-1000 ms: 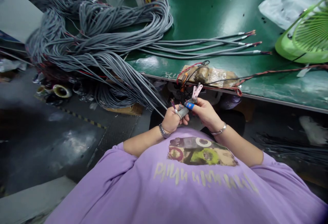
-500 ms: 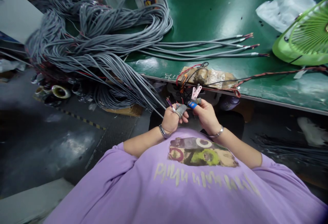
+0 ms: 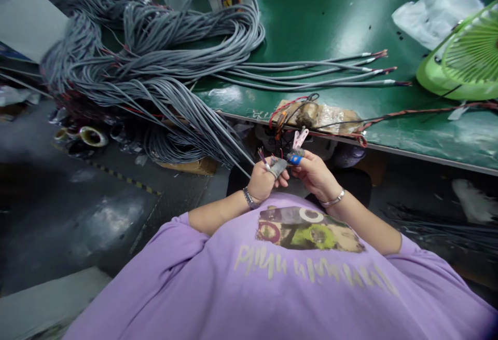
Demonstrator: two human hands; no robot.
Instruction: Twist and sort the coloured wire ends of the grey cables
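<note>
My left hand (image 3: pixel 265 180) is closed around the end of a grey cable (image 3: pixel 244 170), and thin coloured wires (image 3: pixel 263 156) fan out above the fist. Its thumb wears a grey wrap. Close beside it, my right hand (image 3: pixel 316 175) is pinched, with a blue band (image 3: pixel 295 160) on the thumb and a grey wrap on a finger. What lies between those fingertips is too small to make out. A pale pink clip (image 3: pixel 300 138) stands just beyond the right fingertips, by the bench edge; I cannot tell whether the fingers touch it.
Large bundles of grey cable (image 3: pixel 155 65) lie across the green bench (image 3: pixel 311 23). Several stripped cable ends (image 3: pixel 379 70) point right. A taped brown block with wires (image 3: pixel 322 114) sits on the front edge. A green fan (image 3: pixel 459 65) and plastic bag (image 3: pixel 438 15) are at right.
My right hand has turned slightly, its wrist shifting a little right. The left hand keeps its grip on the cable. The whole view has shifted slightly.
</note>
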